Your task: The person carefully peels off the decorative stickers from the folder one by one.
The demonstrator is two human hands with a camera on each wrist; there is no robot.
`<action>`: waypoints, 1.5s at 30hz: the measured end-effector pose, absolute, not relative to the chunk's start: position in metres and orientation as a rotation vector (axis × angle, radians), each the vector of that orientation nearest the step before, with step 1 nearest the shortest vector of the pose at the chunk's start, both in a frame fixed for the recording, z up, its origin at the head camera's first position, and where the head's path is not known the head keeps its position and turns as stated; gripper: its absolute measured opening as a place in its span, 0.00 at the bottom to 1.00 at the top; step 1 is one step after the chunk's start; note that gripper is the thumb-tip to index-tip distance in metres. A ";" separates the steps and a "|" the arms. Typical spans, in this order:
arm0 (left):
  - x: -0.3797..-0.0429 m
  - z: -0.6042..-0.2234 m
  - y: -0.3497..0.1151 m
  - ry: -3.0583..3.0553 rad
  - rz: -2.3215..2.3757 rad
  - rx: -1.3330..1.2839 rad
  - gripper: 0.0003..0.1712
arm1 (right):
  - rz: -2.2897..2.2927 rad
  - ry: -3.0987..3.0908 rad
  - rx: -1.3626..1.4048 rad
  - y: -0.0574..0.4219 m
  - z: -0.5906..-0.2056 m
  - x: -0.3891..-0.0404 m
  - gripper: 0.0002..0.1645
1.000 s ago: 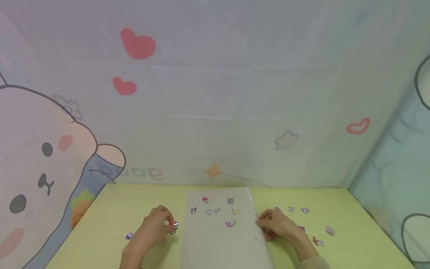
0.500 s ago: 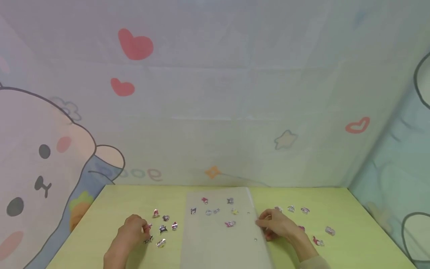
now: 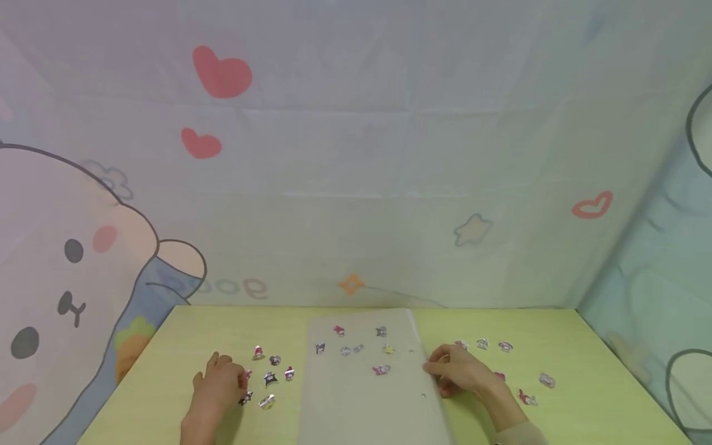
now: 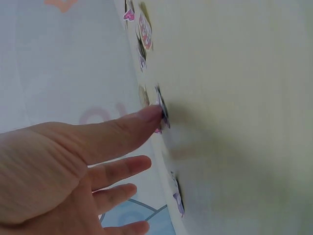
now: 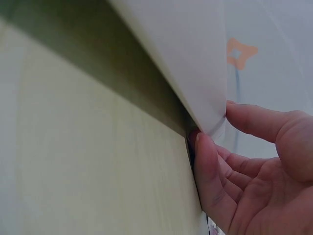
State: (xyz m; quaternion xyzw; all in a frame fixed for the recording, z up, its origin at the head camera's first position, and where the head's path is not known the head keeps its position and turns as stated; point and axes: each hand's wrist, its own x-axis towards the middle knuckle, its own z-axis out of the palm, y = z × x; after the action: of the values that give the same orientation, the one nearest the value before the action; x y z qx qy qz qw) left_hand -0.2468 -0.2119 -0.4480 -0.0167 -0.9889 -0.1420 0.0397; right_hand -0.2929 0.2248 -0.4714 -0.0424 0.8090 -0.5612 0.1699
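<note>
A white sheet [image 3: 367, 408] lies in the middle of the table, with several small cartoon stickers [image 3: 381, 370] on it. At its right edge my right hand [image 3: 458, 371] pinches the lifted border; the right wrist view has my thumb on the upper face and a finger underneath. Left of the sheet, my left hand [image 3: 217, 386] is low among loose stickers [image 3: 269, 379]. In the left wrist view its thumb tip is right at a dark-edged sticker [image 4: 165, 110]. Three fingers extend away below the thumb. The index finger is hidden, so I cannot tell whether the sticker is pinched.
Loose stickers [image 3: 482, 343] also lie to the right of the sheet, near my right hand and forearm. Two small round dots [image 3: 423, 395] sit along the sheet's right side. Behind the pale yellow table [image 3: 601, 395] hangs a cartoon-printed cloth [image 3: 356, 154].
My left hand has moved left from a sticker beside the sheet, uncovering several stickers, then stayed in about the same spot with its fingers more spread. My right hand has kept its place.
</note>
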 end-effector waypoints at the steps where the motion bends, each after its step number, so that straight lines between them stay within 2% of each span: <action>1: -0.247 -0.448 -0.211 -3.027 -0.429 -0.046 0.14 | -1.593 2.303 -0.115 0.225 -0.471 -0.292 0.24; 11: -0.249 -0.449 -0.208 -3.002 -0.388 0.048 0.10 | -1.586 2.311 -0.117 0.228 -0.468 -0.290 0.24; 20: -0.252 -0.441 -0.193 -3.002 -0.461 -0.087 0.12 | -1.584 2.319 -0.106 0.228 -0.470 -0.293 0.24; 27: -0.255 -0.434 -0.151 -3.011 -0.570 -0.314 0.14 | -1.586 2.311 -0.114 0.229 -0.473 -0.294 0.25; 34: -0.266 -0.434 -0.102 -2.986 -0.487 -0.624 0.17 | -1.575 2.312 -0.117 0.228 -0.475 -0.292 0.24; 45: -0.289 -0.410 -0.023 -2.972 -0.312 -0.846 0.17 | -1.589 2.309 -0.128 0.224 -0.471 -0.292 0.25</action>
State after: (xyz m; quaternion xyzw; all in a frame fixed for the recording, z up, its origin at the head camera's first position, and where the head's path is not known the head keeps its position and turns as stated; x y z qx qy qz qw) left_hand -0.2893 -0.0225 -0.4099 -0.2724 -0.9568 -0.1005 0.0181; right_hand -0.2920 0.2239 -0.4713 -0.0449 0.8114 -0.5584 0.1669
